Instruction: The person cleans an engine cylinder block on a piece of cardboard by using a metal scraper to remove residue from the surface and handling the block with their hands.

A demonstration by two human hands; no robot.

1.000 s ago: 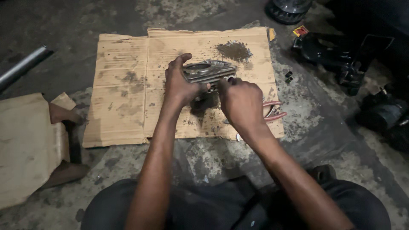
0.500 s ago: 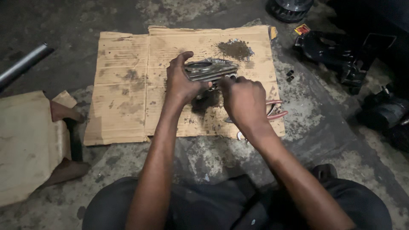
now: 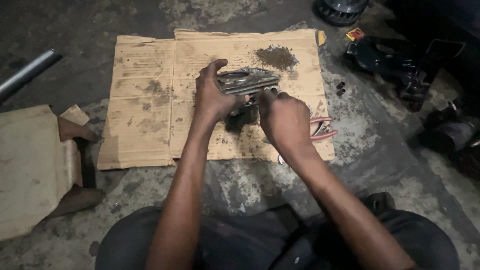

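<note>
I've got my left hand (image 3: 212,97) clamped round the near-left end of a ribbed grey metal finned part (image 3: 248,80), sitting mid-way on the stained flat cardboard sheet (image 3: 145,115). Its long axis runs left to right, tilted slightly up on the right. My right hand (image 3: 284,119) has fingertips pinched against its near edge. Red-handled pliers (image 3: 322,129) lie just right of that hand.

Bare cardboard sheet (image 3: 145,100) left of hands; red-handled pliers (image 3: 324,128), dirt pile (image 3: 278,56) crowd right.
</note>
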